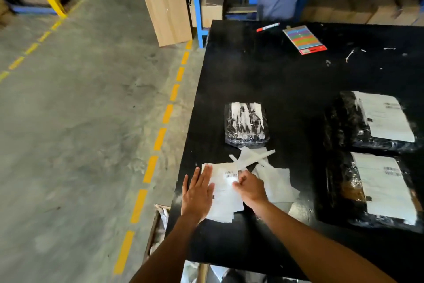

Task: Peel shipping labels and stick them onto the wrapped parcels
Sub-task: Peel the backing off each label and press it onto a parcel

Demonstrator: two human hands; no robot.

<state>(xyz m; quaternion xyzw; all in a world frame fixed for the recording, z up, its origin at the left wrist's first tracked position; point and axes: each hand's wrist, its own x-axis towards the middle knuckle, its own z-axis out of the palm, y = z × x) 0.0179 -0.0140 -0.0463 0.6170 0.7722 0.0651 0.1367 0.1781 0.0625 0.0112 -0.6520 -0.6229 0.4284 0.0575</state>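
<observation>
Left hand [199,193] lies flat, fingers straight, pressing the stack of white paper shipping labels [226,200] on the black table [286,81]. Right hand [249,187] pinches the top label's edge.

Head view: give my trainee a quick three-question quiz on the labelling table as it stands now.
1. True or false: the left hand lies flat on the label stack.
2. How many wrapped parcels are on the black table? A) one B) three C) five
3. Fill in: the right hand picks at the top label's ____ edge.

Key: 1 true. 2 B: the small parcel, the far right parcel and the near right parcel. 3 right.
</observation>
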